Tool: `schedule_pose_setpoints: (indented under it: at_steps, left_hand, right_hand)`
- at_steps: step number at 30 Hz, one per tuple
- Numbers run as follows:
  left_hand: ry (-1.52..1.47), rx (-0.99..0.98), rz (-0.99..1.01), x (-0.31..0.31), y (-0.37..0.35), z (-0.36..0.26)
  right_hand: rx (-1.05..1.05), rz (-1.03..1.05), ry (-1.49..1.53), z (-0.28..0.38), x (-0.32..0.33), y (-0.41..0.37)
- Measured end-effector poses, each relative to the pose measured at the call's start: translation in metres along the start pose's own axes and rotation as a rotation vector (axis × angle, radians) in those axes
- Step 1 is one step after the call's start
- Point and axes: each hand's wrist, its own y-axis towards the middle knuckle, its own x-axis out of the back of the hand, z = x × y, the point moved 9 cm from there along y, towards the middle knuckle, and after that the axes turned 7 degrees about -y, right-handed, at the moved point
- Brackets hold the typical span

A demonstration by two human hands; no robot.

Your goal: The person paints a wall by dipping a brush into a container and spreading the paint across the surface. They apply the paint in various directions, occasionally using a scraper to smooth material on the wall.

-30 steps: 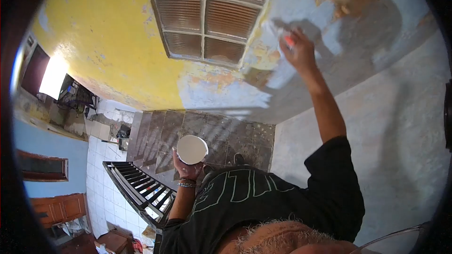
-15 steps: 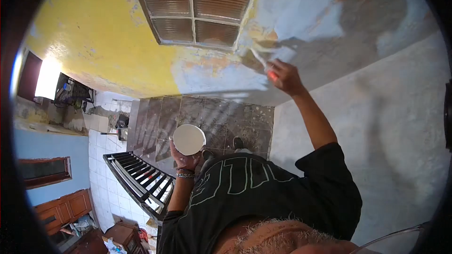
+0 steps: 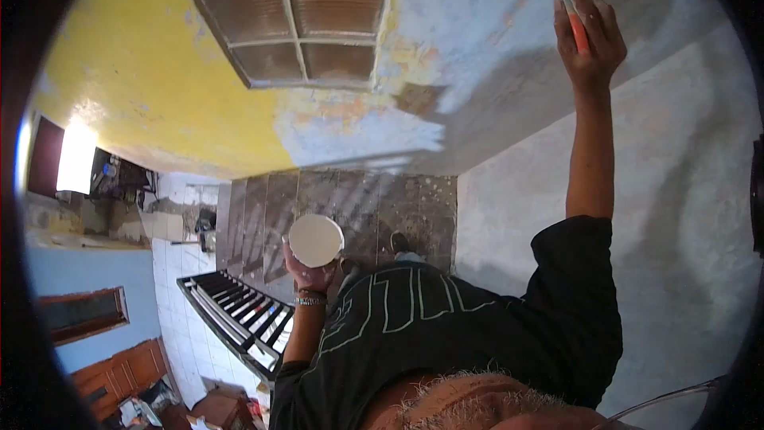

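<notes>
My right hand [image 3: 590, 44] is raised at the upper right, its fingers closed round the orange-red handle of a paintbrush [image 3: 580, 32]. The brush's narrow whitish head points up at the patchy blue wall [image 3: 469, 24], overlapping it in this view. White smears mark the fingers. Lower down, my left hand [image 3: 309, 272] grips a round tub [image 3: 316, 240] from its side and underneath, in front of my body. Off-white, smooth material fills the tub nearly to its rim. Bracelets circle the left wrist.
A window with ribbed panes [image 3: 306, 16] sits beside flaking yellow wall [image 3: 143, 56]. A grey-white wall [image 3: 541, 199] rises on my right. Dark, spattered floor tiles [image 3: 362, 199] lie below my feet. A black slatted railing [image 3: 239, 314] stands at lower left, with wooden furniture [image 3: 223, 408] beyond.
My right hand has moved up and to the right with the paintbrush, the arm stretching further. The view has shifted slightly; my left hand still holds the tub in front of me.
</notes>
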Motion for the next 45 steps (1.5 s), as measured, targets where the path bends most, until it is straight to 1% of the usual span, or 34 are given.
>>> schedule_pose_setpoints:
  at_steps: [2,4,6,8,12,14,16,18,20,22,23,24,25,26,28,29,31,33,34,35,36,37,38,40,42,44,45]
  left_hand:
    - [0.017,0.012,0.051,0.002,0.002,0.003]
    - [-0.004,0.070,0.145,0.004,0.006,0.007]
    - [-0.026,0.078,0.124,-0.003,0.003,0.011]
    - [0.075,0.001,0.064,-0.002,0.001,0.008]
    - [0.034,-0.015,0.042,0.004,0.001,0.011]
    - [0.005,0.001,0.114,-0.002,0.002,0.014]
    - [0.026,-0.011,0.111,-0.003,0.003,0.015]
    - [0.010,0.033,0.149,-0.003,0.008,0.018]
    - [-0.003,-0.001,0.161,-0.007,0.013,0.020]
    - [-0.023,-0.039,0.181,-0.013,0.013,0.020]
    - [-0.050,-0.027,0.152,-0.015,0.013,0.022]
    - [-0.080,-0.016,0.129,-0.018,0.013,0.023]
    - [-0.083,0.007,0.187,-0.026,0.010,0.024]
    - [-0.087,-0.005,0.219,-0.033,0.008,0.023]
    - [-0.037,-0.009,0.209,-0.039,0.000,0.020]
    - [-0.033,-0.001,0.232,-0.041,-0.001,0.021]
    - [-0.038,-0.010,0.227,-0.039,0.000,0.020]
    - [-0.052,-0.002,0.163,-0.043,-0.003,0.021]
    - [-0.052,-0.008,0.173,-0.045,-0.002,0.020]
    - [-0.045,-0.003,0.200,-0.045,-0.001,0.021]
    - [-0.039,0.000,0.223,-0.045,-0.001,0.021]
    - [-0.036,0.010,0.245,-0.041,0.003,0.022]
    - [-0.036,0.001,0.240,-0.039,0.001,0.020]
    - [-0.031,0.009,0.216,-0.041,0.000,0.020]
    - [-0.006,-0.005,0.213,-0.041,-0.001,0.018]
    - [0.017,-0.017,0.211,-0.042,-0.001,0.017]
    - [-0.018,-0.014,0.221,-0.044,-0.003,0.018]
  right_hand:
    - [0.030,-0.042,0.001,-0.001,0.000,-0.001]
    - [-0.012,0.342,-0.052,0.006,-0.041,-0.043]
    - [0.070,0.378,0.094,0.045,-0.046,-0.074]
    - [0.084,0.454,0.307,0.084,-0.048,-0.107]
    - [0.034,0.779,0.594,0.136,-0.060,-0.169]
    - [0.050,0.732,0.549,0.127,-0.064,-0.154]
    - [0.026,0.526,0.432,0.083,-0.057,-0.106]
    - [-0.045,0.421,0.336,0.031,-0.059,-0.050]
    - [-0.015,0.361,0.275,-0.006,-0.058,0.012]
    - [0.198,0.073,0.194,-0.025,-0.044,0.061]
    - [0.208,0.050,0.175,-0.029,-0.032,0.087]
    - [0.130,0.110,0.154,-0.035,-0.025,0.118]
    - [0.050,0.169,0.136,-0.043,-0.023,0.138]
    - [0.061,0.140,0.122,-0.048,-0.017,0.148]
    - [0.126,-0.043,0.044,-0.056,0.005,0.167]
    - [0.133,-0.064,0.036,-0.059,0.006,0.166]
    - [0.010,0.106,-0.005,-0.071,-0.027,0.144]
    - [0.196,0.034,-0.056,-0.033,-0.030,0.119]
    - [0.341,0.110,-0.111,-0.015,-0.044,0.094]
    - [0.336,0.157,-0.091,0.005,-0.047,0.076]
    - [0.327,0.221,0.012,0.020,-0.053,0.051]
    - [0.381,0.258,0.064,0.038,-0.048,0.038]
    - [0.316,0.367,0.162,0.046,-0.045,0.034]
    - [0.161,0.338,0.389,0.038,-0.040,0.044]
    - [0.038,0.460,0.272,0.008,-0.052,0.074]
    - [-0.087,0.322,0.316,-0.041,-0.066,0.106]
    - [-0.096,0.274,0.300,-0.054,-0.067,0.125]
